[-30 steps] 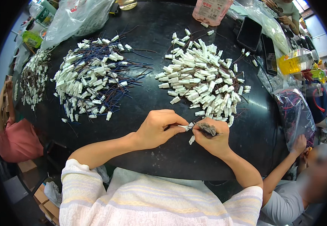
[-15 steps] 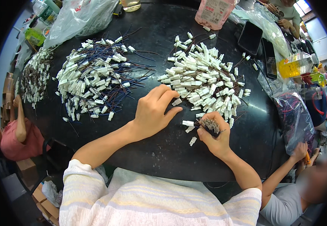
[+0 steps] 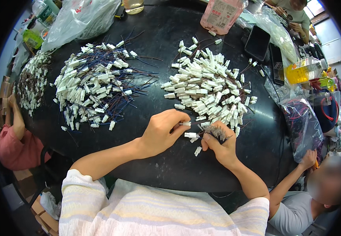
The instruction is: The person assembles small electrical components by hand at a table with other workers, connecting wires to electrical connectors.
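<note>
My left hand (image 3: 163, 129) pinches a small white plastic connector (image 3: 185, 123) between thumb and forefinger, just in front of the right-hand heap. Facing it, my right hand (image 3: 222, 148) is closed round a bundle of thin wires (image 3: 218, 132), whose greyish metal tips fan out above the fingers. A wired white connector (image 3: 191, 135) juts out left of my right hand; whether the fingers hold it is hard to see. Below it a loose connector (image 3: 198, 151) lies on the black table (image 3: 158, 169). Beyond both hands spreads a heap of white connectors with dark wires (image 3: 202, 84).
Left of centre is another heap of connectors with blue and brown wires (image 3: 92, 78); a third heap (image 3: 33, 82) lies farther left. Phones (image 3: 259, 42), a pink container (image 3: 222, 15), a yellow bottle (image 3: 305, 70) and plastic bags (image 3: 82, 23) stand around. Co-workers sit left, right and far right.
My left hand has closed its fingers on a connector by the heap and drawn it slightly down, close to the right hand. The right hand still grips the wire bundle.
</note>
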Demonstrator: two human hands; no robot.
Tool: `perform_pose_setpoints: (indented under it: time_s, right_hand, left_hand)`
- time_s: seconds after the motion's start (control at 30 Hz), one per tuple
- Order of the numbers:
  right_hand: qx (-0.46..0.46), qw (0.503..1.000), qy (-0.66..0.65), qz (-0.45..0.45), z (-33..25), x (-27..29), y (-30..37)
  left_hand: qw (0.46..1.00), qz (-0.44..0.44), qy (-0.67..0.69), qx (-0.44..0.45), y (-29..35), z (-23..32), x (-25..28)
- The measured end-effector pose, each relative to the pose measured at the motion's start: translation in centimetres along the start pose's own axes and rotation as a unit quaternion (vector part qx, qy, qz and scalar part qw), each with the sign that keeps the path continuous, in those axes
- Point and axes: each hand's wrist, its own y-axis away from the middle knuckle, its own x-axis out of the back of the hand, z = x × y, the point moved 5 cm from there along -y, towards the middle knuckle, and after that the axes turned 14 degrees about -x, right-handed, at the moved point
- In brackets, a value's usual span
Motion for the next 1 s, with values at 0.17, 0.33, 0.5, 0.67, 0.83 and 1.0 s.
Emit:
perform_pose_setpoints:
  time_s: [0.17,0.33,0.5,0.67,0.83,1.0]
  right_hand:
    - [0.006,0.999,0.034,0.027,0.8,-0.4,-0.4]
    - [0.064,0.992,0.1,0.048,-0.7,-0.4,-0.3]
    - [0.105,0.985,0.131,0.046,-0.1,-0.1,-0.1]
    - [0.139,0.986,0.071,0.052,0.4,-0.6,-1.3]
    - [0.147,0.984,0.065,0.077,0.0,0.3,0.0]
    - [0.19,0.977,0.069,0.07,0.3,-0.1,-0.3]
  left_hand:
    - [1.0,0.0,0.011,-0.018,0.0,0.1,0.3]
    - [0.999,0.002,0.012,-0.047,-0.7,0.2,0.2]
    - [0.995,-0.039,-0.036,-0.081,-0.8,0.8,-0.6]
    - [0.994,-0.075,-0.051,-0.06,0.0,1.5,-0.3]
    - [0.989,-0.1,-0.033,-0.099,-0.5,2.2,-1.6]
    - [0.982,-0.119,-0.065,-0.129,-0.5,2.7,-1.4]
